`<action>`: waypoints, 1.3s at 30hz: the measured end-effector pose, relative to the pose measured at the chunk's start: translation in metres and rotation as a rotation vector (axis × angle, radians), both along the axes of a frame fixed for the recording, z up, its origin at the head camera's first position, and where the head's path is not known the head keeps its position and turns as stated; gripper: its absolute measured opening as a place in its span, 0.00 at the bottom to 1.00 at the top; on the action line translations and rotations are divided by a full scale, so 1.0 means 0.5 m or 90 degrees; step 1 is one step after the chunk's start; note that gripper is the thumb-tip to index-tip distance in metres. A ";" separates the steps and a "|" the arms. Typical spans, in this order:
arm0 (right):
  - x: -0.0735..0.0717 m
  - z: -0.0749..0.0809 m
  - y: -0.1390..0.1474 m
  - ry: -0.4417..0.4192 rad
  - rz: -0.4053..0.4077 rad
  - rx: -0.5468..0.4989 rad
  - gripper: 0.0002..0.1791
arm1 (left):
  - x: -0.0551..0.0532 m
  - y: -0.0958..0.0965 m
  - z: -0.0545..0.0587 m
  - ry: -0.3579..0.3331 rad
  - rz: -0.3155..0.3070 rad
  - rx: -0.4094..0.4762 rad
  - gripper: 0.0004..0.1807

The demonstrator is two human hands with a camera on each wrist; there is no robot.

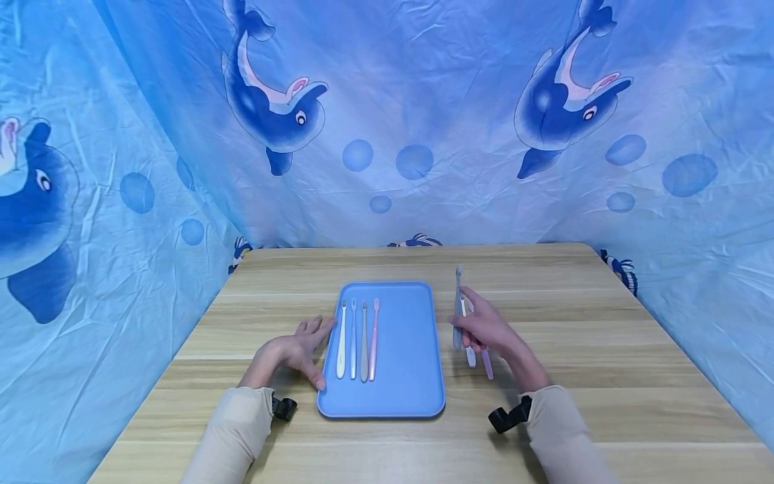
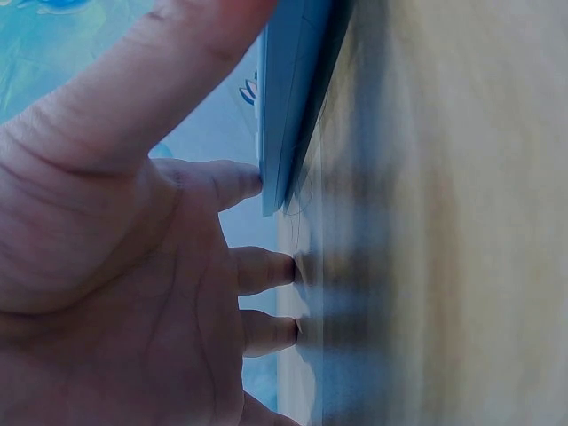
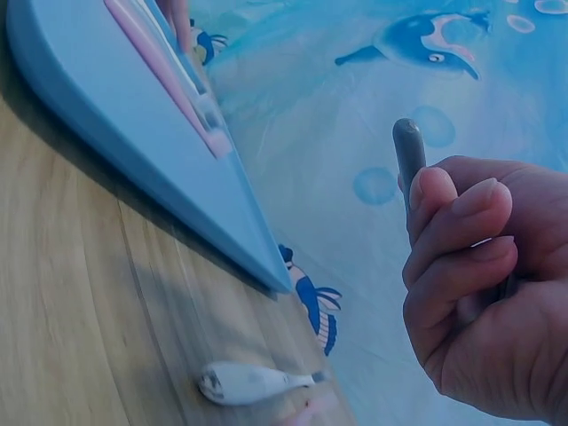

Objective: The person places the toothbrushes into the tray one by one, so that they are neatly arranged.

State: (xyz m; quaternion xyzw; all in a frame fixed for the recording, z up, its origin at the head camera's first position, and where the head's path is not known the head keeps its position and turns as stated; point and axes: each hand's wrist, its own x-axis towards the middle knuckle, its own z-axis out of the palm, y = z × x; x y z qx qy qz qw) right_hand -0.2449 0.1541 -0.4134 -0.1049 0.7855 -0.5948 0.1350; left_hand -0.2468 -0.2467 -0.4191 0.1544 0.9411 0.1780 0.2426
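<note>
My right hand grips a grey toothbrush just right of the blue tray, its head pointing away from me. In the right wrist view the rounded handle end sticks out past my curled fingers. A white toothbrush and a pink-purple one lie on the table below that hand, partly hidden by it. With fingers spread, my left hand rests at the tray's left edge, thumb and index finger at the rim. A row of white, blue, grey and pink toothbrushes lies in the tray's left half.
The tray sits on a wood-grain table. Blue curtains printed with dolphins hang behind the table and at both sides. Dark wrist cameras are strapped to both of my wrists.
</note>
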 end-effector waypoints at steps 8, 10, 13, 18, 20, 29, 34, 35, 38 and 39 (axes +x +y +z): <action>-0.001 0.003 -0.032 -0.021 -0.002 0.004 0.47 | 0.002 0.002 0.001 0.004 0.001 -0.006 0.80; -0.003 0.002 -0.041 -0.018 -0.002 0.007 0.47 | 0.002 0.002 0.001 0.004 0.002 -0.005 0.80; -0.005 0.000 -0.053 -0.009 0.005 0.014 0.47 | 0.002 0.003 0.001 0.002 0.002 -0.004 0.79; -0.006 -0.004 -0.070 -0.017 0.011 0.010 0.47 | 0.002 0.003 0.001 0.002 -0.002 -0.004 0.79; -0.007 -0.005 -0.076 -0.016 0.013 0.008 0.46 | 0.002 0.003 0.001 0.003 -0.003 -0.004 0.79; -0.008 -0.004 -0.101 -0.002 0.032 -0.011 0.46 | 0.003 0.003 0.002 0.005 0.001 -0.009 0.79; -0.009 -0.004 -0.117 -0.006 0.034 -0.010 0.47 | 0.002 0.003 0.002 0.004 0.001 -0.009 0.79; -0.009 -0.005 -0.120 -0.010 0.032 -0.009 0.47 | 0.002 0.003 0.002 0.003 0.001 -0.008 0.79; -0.011 -0.007 -0.130 -0.017 0.027 -0.005 0.47 | 0.003 0.003 0.002 0.003 0.000 -0.008 0.80; -0.011 -0.008 -0.133 -0.018 0.028 -0.002 0.47 | 0.003 0.003 0.002 0.003 0.000 -0.007 0.80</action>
